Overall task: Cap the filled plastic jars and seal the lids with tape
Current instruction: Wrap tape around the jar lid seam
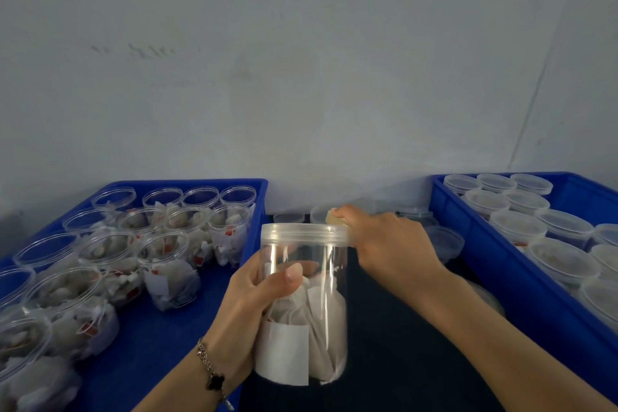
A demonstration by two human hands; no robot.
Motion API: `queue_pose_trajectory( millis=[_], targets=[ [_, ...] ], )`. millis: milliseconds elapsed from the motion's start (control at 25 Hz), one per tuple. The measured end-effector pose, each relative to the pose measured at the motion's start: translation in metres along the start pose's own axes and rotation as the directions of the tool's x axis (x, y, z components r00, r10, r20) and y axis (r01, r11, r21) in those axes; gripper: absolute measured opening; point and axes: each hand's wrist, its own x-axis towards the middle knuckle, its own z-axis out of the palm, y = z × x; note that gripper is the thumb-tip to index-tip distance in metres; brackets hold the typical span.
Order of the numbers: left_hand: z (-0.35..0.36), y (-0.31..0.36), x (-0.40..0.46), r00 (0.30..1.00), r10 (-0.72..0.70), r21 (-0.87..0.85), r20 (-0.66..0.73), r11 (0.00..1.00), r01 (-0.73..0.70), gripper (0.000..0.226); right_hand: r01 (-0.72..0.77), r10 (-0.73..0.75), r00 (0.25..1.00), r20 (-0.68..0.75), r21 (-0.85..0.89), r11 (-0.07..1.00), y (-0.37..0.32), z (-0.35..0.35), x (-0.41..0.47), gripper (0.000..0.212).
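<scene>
A clear plastic jar (309,308) with white paper packets inside is held upright in front of me. My left hand (249,304) grips its body, thumb across the front wall. A clear lid (302,233) sits on top. My right hand (384,239) is at the lid's right rim and pinches a small yellowish roll of tape (334,218), with a strip of tape lying against the lid's edge.
A blue crate (187,321) on the left holds several open filled jars (170,271). A blue crate (495,244) on the right holds several capped jars (518,226). Loose lids (446,241) lie between the crates by the wall. A dark surface (401,361) lies below the jar.
</scene>
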Motion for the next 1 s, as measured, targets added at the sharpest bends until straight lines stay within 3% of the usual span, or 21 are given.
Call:
queue_pose_trajectory(
  millis=[120,200,240,320,400,480,600,760,840,920,1000],
  targets=[
    [0.003,0.002,0.003,1.0,0.0,-0.017,0.021,1.0,0.0,0.09,0.005,-0.005,1.0,-0.006,0.081,0.997,-0.009,0.005,0.001,0.027],
    [-0.005,-0.005,0.007,0.994,0.003,0.041,0.11,0.999,-0.008,0.042,-0.004,0.002,1.0,0.013,0.158,0.987,-0.013,0.007,0.003,0.023],
    [-0.009,-0.007,0.001,0.999,-0.005,-0.006,0.049,1.0,0.005,0.023,-0.012,0.007,1.0,0.03,0.186,0.982,-0.015,0.007,0.003,0.023],
    [-0.013,-0.01,-0.001,0.998,-0.038,0.093,0.048,0.995,0.033,0.024,-0.036,0.025,0.998,0.052,0.226,0.973,-0.016,0.006,0.001,0.023],
    [-0.004,0.0,0.005,0.994,-0.062,0.102,0.093,0.993,0.052,0.075,-0.07,0.065,0.998,0.025,0.256,0.964,-0.017,0.005,-0.003,0.021],
    [-0.008,-0.004,0.004,1.0,0.002,0.151,0.026,0.989,-0.006,0.096,-0.115,0.12,0.993,-0.005,0.246,0.962,-0.018,0.005,-0.006,0.021],
    [-0.005,-0.009,0.004,0.989,0.143,0.167,-0.035,0.977,-0.135,0.104,-0.164,0.176,0.984,-0.026,0.251,0.954,-0.02,0.007,-0.009,0.02],
    [0.009,-0.01,-0.007,0.945,0.328,0.32,-0.009,0.896,-0.308,0.061,-0.174,0.178,0.984,-0.014,0.16,0.972,-0.032,0.012,-0.01,0.019],
    [0.012,-0.011,-0.005,0.955,0.293,0.338,-0.045,0.904,-0.262,0.074,-0.179,0.179,0.984,0.012,0.128,0.975,-0.037,0.013,-0.011,0.028],
    [0.009,-0.013,-0.001,0.953,0.251,0.353,-0.17,0.918,-0.179,0.088,-0.138,0.138,0.99,0.002,0.092,0.986,-0.036,0.012,-0.013,0.042],
    [0.003,-0.012,0.003,0.957,0.176,0.363,-0.233,0.928,-0.082,0.087,-0.099,0.101,0.995,-0.011,0.13,0.987,-0.03,0.006,-0.016,0.051]
  ],
)
